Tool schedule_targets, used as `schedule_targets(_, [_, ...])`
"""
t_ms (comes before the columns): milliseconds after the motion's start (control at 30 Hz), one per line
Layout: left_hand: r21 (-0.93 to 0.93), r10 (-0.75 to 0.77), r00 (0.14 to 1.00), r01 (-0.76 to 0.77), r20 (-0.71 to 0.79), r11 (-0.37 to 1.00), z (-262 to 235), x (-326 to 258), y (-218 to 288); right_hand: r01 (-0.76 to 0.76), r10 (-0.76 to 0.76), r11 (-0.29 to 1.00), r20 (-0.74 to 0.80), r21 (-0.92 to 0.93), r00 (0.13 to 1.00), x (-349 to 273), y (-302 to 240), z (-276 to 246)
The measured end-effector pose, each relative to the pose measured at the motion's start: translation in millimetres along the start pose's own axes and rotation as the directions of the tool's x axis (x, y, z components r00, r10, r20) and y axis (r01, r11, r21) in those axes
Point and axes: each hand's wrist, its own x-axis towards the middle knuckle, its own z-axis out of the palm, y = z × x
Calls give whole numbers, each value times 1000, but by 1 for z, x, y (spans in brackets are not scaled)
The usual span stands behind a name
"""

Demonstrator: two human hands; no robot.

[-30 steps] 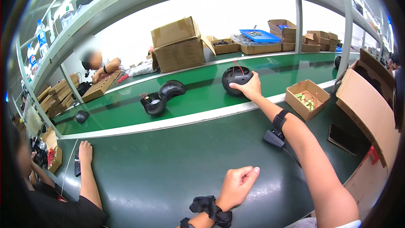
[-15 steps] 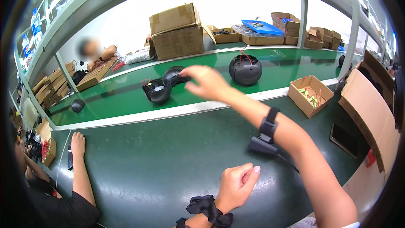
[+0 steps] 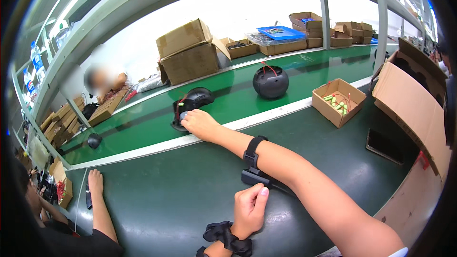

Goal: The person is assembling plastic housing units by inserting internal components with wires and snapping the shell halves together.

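My right hand (image 3: 199, 123) reaches over the near rail, its fingers closed at an open black half-shell (image 3: 177, 124) on the green belt. A grey round part (image 3: 183, 115) shows at the fingertips, and a red wire with a small green piece rises from the shell. My fingers hide much of the shell. A second, curved black shell piece (image 3: 203, 95) lies just behind it. My left hand (image 3: 250, 208) is a loose fist above the near table, thumb on top, with nothing visible in it. A black scrunchie (image 3: 223, 235) circles its wrist.
A black ball-shaped housing (image 3: 271, 83) with red wires stands on the belt. Right of it, a small carton (image 3: 337, 114) holds green cylinders with wires. A phone (image 3: 383, 146) and a large open carton (image 3: 409, 109) are at right. A co-worker's arm (image 3: 99, 204) rests at left.
My right hand has moved left and down, from beside the rear shell piece onto the open half-shell. My left hand stays a fist. The view has shifted slightly.
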Motion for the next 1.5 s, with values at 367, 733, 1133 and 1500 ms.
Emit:
schedule_targets(367, [-483,-352,741,43,-572,874,-2,7,-32,-282,286,688,107,668,952,-109,-40,-158])
schedule_targets(733, [232,323,946,-312,-11,921,-8,8,13,-354,89,548,368,758,926,-175,-79,-300])
schedule_targets(1133, [396,435,883,-468,176,790,4,-4,30,-577,424,640,393,508,816,-179,-65,-311])
schedule_targets(1500, [396,419,890,-455,179,798,4,-1,30,-205,121,914,248,349,961,-171,-90,-331])
